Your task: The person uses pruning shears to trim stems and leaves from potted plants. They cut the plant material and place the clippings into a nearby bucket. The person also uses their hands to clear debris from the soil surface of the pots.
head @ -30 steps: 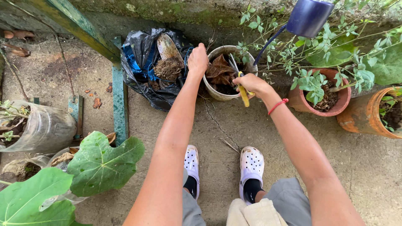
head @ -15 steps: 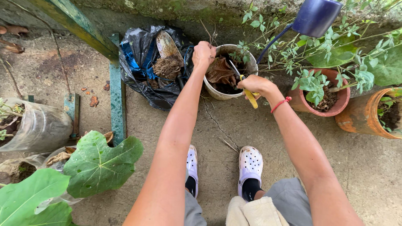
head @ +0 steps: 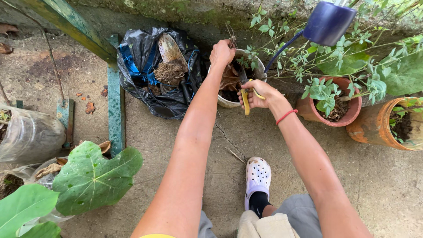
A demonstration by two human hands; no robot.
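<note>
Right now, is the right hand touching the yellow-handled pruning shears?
Touching. The head view shows the right hand closed around the yellow-handled pruning shears, its fingers wrapped over the handles, above the pale pot.

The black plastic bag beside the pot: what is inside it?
Inside the black plastic bag lie a clump of dark soil with roots and a worn trowel, blade up. Blue plastic shows too. The bag's folds hide whatever lies deeper.

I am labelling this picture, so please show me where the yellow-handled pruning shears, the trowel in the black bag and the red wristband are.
yellow-handled pruning shears (head: 246, 105): head view, on the lower yellow handle.
trowel (head: 167, 47): head view, on the metal blade.
red wristband (head: 286, 116): head view, on the band at the right wrist.
</note>
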